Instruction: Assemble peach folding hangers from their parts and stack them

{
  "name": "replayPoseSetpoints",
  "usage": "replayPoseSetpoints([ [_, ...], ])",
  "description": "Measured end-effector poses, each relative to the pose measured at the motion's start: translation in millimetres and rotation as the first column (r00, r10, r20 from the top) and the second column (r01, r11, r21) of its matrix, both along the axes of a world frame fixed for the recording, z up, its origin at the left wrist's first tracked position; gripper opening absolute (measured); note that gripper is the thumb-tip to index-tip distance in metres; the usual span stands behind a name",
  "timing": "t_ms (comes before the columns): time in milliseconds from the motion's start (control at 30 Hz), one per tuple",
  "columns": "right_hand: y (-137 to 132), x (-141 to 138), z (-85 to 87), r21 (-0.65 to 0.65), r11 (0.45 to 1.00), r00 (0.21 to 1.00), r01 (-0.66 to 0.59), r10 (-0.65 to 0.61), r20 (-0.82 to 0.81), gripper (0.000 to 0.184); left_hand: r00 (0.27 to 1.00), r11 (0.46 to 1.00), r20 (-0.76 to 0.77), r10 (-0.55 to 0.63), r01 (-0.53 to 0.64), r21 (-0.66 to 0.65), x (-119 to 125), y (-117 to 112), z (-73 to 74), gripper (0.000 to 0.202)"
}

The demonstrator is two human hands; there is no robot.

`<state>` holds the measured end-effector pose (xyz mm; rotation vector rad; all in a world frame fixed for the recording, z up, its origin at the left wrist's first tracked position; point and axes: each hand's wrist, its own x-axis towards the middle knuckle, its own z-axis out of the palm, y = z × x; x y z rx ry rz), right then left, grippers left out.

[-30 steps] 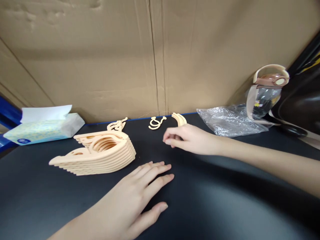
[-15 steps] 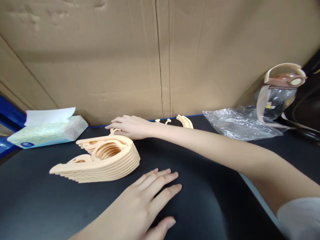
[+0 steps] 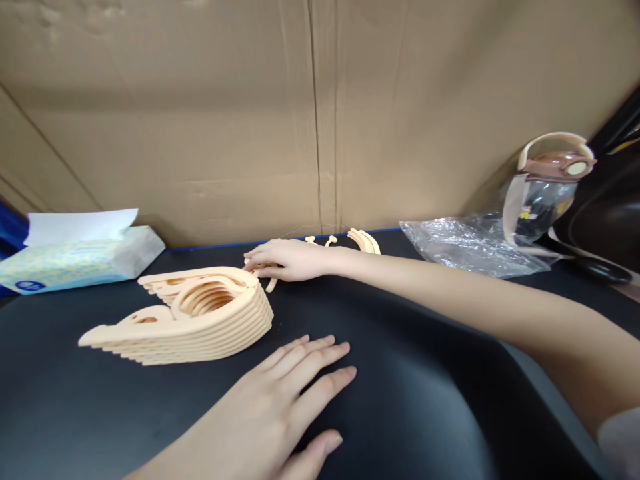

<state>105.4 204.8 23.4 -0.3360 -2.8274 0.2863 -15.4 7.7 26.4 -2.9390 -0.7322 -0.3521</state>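
A stack of flat peach-coloured wooden cut-outs (image 3: 190, 313) lies on the black table (image 3: 425, 373), left of centre. My right hand (image 3: 287, 260) reaches across to the stack's far right corner, fingers pinched on a small peach piece (image 3: 271, 284) that pokes out beneath them. My left hand (image 3: 280, 400) rests flat on the table in front, palm down, fingers spread, holding nothing. Behind my right wrist lie a small hook-shaped piece (image 3: 320, 240) and several curved peach strips (image 3: 366, 241).
A cardboard wall (image 3: 310, 113) closes off the back. A tissue pack (image 3: 75, 257) sits at the far left. At the right are a crumpled clear plastic bag (image 3: 465, 247), a clear bottle with a brown lid (image 3: 543, 193) and a dark object (image 3: 610, 220).
My right hand went from the centre rear to the small piece behind the stack, closed on it and drew back slightly right. My left hand stayed flat in place.
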Motion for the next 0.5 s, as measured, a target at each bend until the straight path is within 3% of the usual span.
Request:
replayPoseSetpoints([
  [300,-5.4,29.3,-3.7,-0.001,0.999,0.998,0.054,-0.054,-0.029,0.024,1.000,0.999,-0.007,0.004,-0.004,0.032,-2.6,0.1,-2.3,0.047],
  [500,2.0,50.9,21.9,0.061,0.984,0.982,0.168,-0.162,-0.099,0.034,1.000,1.000,-0.004,0.015,-0.015,-0.005,-1.4,-3.0,-4.3,0.046],
])
